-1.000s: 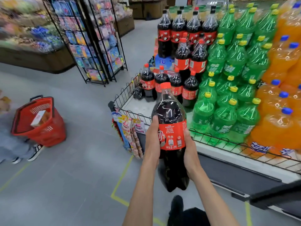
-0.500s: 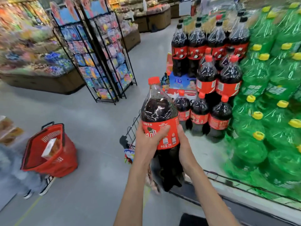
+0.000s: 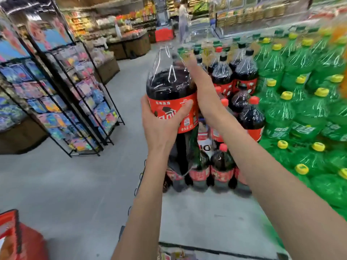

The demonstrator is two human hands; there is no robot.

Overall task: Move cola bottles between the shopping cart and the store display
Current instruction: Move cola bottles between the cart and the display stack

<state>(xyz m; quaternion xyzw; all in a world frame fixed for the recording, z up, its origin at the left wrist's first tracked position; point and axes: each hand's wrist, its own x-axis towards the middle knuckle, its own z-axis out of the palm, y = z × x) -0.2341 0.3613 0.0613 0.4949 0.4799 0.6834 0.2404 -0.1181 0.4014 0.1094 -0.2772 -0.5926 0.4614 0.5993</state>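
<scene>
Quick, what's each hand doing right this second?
Left hand: grips the cola bottle around its red label.
Right hand: on the same bottle's upper side; curled or flat cannot be told.
</scene>
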